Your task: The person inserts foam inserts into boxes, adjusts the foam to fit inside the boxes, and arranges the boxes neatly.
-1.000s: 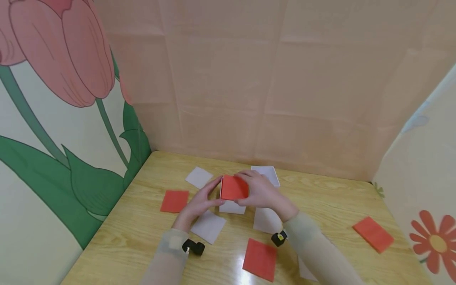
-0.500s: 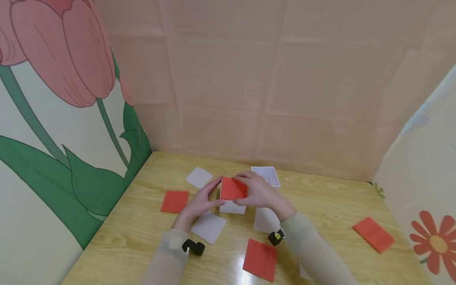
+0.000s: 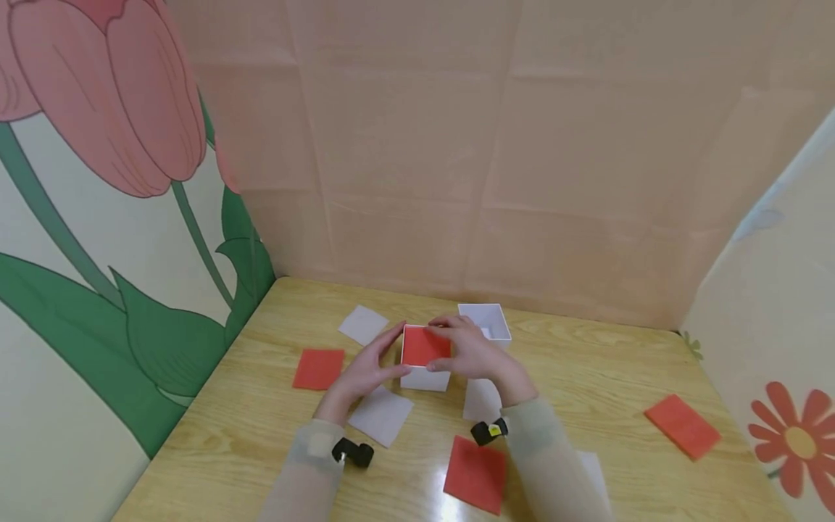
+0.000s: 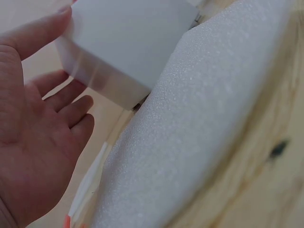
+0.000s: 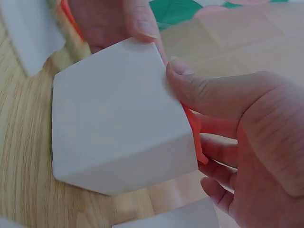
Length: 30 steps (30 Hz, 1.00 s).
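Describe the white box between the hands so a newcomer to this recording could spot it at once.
In the head view's wood-grain table, find the person's left hand and right hand facing each other. Between them is the white box. A red piece shows in its top, whereas the open white container farther back, to the right, shows white inside.

Beige to the wrist, with touches of black

Left sleeve (image 3: 301,482) and right sleeve (image 3: 554,467): long, plain, pale beige. Left cuff (image 3: 305,451) and right cuff (image 3: 531,426) greyish green, the left one bearing a paler, squarish patch (image 3: 321,444). Left hand (image 3: 367,375) and right hand (image 3: 475,355) bare. Left wrist camera (image 3: 354,454): small, black, chunky, with rounded edges. Right wrist camera (image 3: 488,432): likewise black, with a small yellow marking (image 3: 495,431). Marking too small to read.
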Each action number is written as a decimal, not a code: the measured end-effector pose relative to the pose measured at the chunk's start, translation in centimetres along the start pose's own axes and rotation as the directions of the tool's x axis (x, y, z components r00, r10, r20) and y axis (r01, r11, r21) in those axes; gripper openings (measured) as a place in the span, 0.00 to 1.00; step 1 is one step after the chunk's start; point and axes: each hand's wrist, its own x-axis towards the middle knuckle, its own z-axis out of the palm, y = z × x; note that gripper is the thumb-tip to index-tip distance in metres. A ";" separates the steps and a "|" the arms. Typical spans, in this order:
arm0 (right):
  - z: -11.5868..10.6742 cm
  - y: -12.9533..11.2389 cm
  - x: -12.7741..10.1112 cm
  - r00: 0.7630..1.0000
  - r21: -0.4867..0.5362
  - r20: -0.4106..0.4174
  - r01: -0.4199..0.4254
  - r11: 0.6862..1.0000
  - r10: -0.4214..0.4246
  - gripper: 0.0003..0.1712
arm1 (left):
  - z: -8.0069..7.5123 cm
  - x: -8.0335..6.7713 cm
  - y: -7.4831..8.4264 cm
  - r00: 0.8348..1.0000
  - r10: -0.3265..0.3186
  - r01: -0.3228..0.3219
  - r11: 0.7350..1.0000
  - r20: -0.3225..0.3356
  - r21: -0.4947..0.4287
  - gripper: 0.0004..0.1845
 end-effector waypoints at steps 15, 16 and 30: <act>-0.3 0.1 -2.1 0.979 0.066 -0.184 -0.076 0.995 0.087 0.33 | 0.2 0.0 -0.1 1.000 -0.007 0.006 0.999 -0.010 -0.045 0.48; -0.3 0.2 -2.1 0.980 0.057 -0.185 -0.069 0.996 0.078 0.32 | 0.2 0.0 -0.1 1.000 -0.002 0.002 0.999 -0.011 -0.047 0.49; -0.6 1.0 -2.6 0.987 0.014 -0.143 -0.070 0.997 0.071 0.35 | 0.4 0.2 -0.1 1.000 -0.001 0.001 0.999 -0.014 -0.037 0.48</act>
